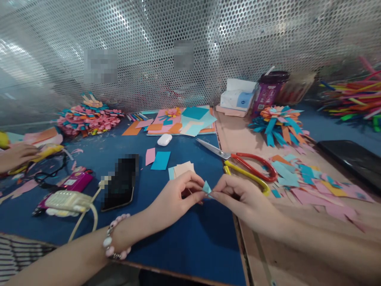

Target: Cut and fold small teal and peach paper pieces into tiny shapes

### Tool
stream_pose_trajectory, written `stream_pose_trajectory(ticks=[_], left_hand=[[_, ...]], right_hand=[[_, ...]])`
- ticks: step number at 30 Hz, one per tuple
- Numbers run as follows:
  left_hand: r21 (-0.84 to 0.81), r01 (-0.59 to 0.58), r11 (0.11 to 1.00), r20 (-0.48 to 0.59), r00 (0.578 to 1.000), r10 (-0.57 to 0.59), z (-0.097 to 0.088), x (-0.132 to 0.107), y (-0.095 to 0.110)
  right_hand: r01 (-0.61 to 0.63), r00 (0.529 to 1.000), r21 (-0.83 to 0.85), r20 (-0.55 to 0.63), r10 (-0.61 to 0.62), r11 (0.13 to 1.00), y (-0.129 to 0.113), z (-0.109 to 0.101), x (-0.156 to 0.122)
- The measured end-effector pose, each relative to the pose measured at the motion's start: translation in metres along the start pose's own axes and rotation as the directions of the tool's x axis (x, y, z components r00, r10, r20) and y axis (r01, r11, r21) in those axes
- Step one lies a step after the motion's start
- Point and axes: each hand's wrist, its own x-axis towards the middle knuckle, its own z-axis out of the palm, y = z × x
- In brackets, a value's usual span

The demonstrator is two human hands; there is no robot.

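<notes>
Between the fingertips of both hands is a small light-blue piece of folded paper point(207, 187), its pointed corner sticking up. My left hand point(181, 190), with a beaded bracelet on the wrist, pinches one side of it. The other side is pinched by my right hand point(235, 192). Just behind my left hand lie cream and pale-blue paper pieces point(182, 168). Scissors with red handles point(253, 161) rest behind my right hand, and a yellow handle point(251, 176) lies partly hidden beside them.
A phone point(122, 182), a white earbud case point(164, 139) and a blue paper square point(161, 160) lie on the blue table. Paper scraps point(327, 190) cover the right side. Behind stand a purple cup point(269, 91) and a paper-strip bundle point(89, 117). Another person's hand point(18, 157) is far left.
</notes>
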Motion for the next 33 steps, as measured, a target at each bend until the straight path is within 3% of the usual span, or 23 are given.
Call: stream_pose_trajectory(ticks=[6,21,33], left_hand=[[0.023,-0.035,0.999,-0.016,0.999,0.035,-0.001,-0.002,0.0],[0.342,-0.198,0.919,-0.059,0.971,0.231,0.001,-0.007,0.0],[0.394,-0.206,0.896,-0.035,0.971,0.239,0.003,-0.01,-0.005]], right_hand=[[-0.022,1.0,0.011,0.017,0.022,1.0,0.001,0.001,0.003],[-0.032,0.999,-0.079,0.01,0.032,0.996,0.001,0.003,0.005],[-0.03,0.999,-0.104,0.02,0.032,0.994,0.0,0.001,0.003]])
